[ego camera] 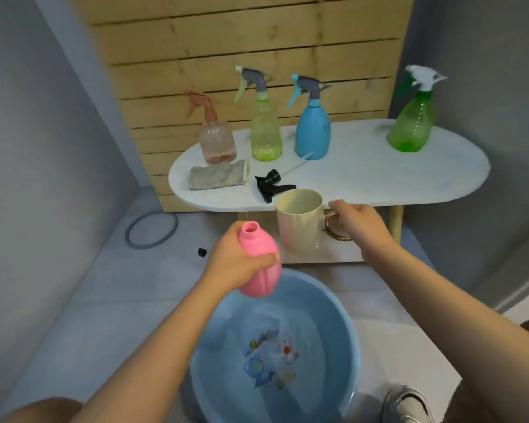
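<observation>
Now, from the head camera, I see my left hand (235,264) gripping a pink bottle (255,244). The fingers are curled tightly around its middle. It has no cap, its open neck points up and a little away from me, and it hangs just above the far rim of a blue basin (333,315) with water inside. My right hand (358,222) holds a cream mug (300,227) by its handle (333,228), with the fingers closed around it. The mug is upright, beside the bottle and in front of the white table (379,175). On the table lie a black spray head (271,184) and a grey cloth (217,177). Behind them stand four spray bottles: pale pink (217,141), yellow-green (265,132), blue (312,129) and, well apart, green (413,123).
</observation>
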`<state>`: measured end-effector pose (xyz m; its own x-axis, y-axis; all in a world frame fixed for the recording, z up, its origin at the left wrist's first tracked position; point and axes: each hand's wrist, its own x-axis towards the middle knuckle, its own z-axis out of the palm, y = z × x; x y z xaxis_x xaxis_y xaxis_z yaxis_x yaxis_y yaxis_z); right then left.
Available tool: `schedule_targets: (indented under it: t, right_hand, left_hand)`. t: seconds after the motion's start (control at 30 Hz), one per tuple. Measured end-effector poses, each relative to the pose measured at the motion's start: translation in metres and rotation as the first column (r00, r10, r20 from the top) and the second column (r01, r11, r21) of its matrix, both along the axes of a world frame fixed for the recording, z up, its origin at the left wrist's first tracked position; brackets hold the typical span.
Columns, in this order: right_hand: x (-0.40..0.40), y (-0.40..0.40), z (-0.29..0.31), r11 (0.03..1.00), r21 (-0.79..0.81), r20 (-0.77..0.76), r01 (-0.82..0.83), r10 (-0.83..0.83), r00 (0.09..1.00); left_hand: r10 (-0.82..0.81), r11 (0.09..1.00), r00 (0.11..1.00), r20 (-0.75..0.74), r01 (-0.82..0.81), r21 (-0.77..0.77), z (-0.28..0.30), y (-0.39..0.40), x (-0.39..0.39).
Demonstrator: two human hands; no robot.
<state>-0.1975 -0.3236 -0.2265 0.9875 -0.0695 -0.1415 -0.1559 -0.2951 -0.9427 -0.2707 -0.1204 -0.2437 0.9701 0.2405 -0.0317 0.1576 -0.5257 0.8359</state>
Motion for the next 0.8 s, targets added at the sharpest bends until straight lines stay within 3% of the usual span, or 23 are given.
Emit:
schedule_targets:
  t: [0.27, 0.37, 0.5, 0.8]
  right_hand:
    - [0.036, -0.045, 0.049, 0.982, -0.171, 0.137, 0.077, -0.054, 0.989]
    - [0.057, -0.058, 0.048, 0.980, -0.157, 0.128, 0.121, -0.101, 0.987]
    - [0.080, -0.068, 0.034, 0.976, -0.132, 0.077, 0.173, -0.164, 0.984]
    - [0.108, -0.059, 0.014, 0.949, -0.259, 0.028, 0.182, -0.181, 0.983]
  left_hand:
    - [-0.054, 0.997, 0.996, 0.070, 0.057, -0.048, 0.080, -0.022, 0.056]
    - [-0.100, 0.993, 0.991, 0.088, 0.105, -0.058, 0.094, -0.034, 0.084]
    - [-0.115, 0.991, 0.991, 0.065, 0.120, -0.067, 0.098, -0.052, 0.127]
    - [-0.141, 0.990, 0.988, 0.061, 0.141, 0.003, 0.078, -0.082, 0.181]
